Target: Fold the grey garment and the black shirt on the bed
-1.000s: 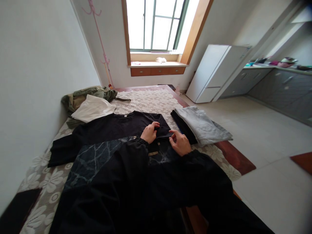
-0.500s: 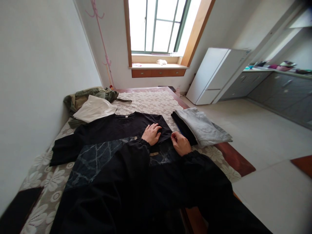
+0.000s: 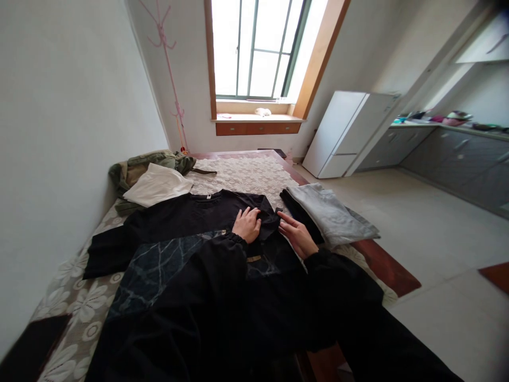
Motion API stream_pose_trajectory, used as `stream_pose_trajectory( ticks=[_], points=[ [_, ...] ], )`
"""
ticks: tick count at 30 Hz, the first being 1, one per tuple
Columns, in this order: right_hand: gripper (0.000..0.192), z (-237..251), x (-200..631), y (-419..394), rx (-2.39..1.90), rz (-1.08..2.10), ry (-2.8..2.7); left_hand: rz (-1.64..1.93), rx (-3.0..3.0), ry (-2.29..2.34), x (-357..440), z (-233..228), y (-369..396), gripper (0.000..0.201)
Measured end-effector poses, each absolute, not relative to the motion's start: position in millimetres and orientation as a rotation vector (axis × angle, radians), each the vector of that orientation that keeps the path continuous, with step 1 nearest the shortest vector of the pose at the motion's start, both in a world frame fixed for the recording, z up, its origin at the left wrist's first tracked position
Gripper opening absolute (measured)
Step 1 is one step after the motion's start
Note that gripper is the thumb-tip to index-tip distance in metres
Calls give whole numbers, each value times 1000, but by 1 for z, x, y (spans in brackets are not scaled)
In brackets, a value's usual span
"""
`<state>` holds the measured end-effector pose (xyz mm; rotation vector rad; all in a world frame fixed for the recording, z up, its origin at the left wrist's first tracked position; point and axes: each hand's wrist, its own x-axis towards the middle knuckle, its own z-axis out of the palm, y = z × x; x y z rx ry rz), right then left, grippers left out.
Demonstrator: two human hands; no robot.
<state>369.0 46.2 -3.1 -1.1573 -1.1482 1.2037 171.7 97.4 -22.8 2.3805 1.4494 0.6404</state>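
A black long-sleeved shirt (image 3: 167,217) lies spread out, its collar at the far side and a dark marbled panel (image 3: 159,260) across its middle. My left hand (image 3: 247,225) rests palm down on its right shoulder area, fingers loosely spread. At the right sleeve, which is folded inward, is my right hand (image 3: 297,233). Its fingers are stretched out, with the tips touching the sleeve's edge, where a small bit of cloth stands up. My dark sleeves and forearms hide much of the lower shirt.
Folded grey clothing (image 3: 324,212) lies on black cloth to the right. A white folded cloth (image 3: 158,185) and an olive garment (image 3: 151,159) lie at the far left. Beneath is a table with a lace cover (image 3: 238,172). A dark flat object (image 3: 35,342) sits near left.
My right hand has gone from a pinch at the sleeve edge to outstretched fingers. My left hand stays on the shirt. The view has tipped slightly upward.
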Motion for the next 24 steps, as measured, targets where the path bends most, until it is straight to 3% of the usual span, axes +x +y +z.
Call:
stream_pose_trajectory(
  ticks=[4,13,24],
  points=[
    [50,12,358,58,-1053,1076,-1001,623,2402,1479,172,-27,95,51],
    [62,-18,343,53,-1251,279,-1164,505,2431,1596,179,-21,112,56],
    [70,2,339,36,-1203,399,-1458,552,2344,1462,195,-25,160,56]
  ],
)
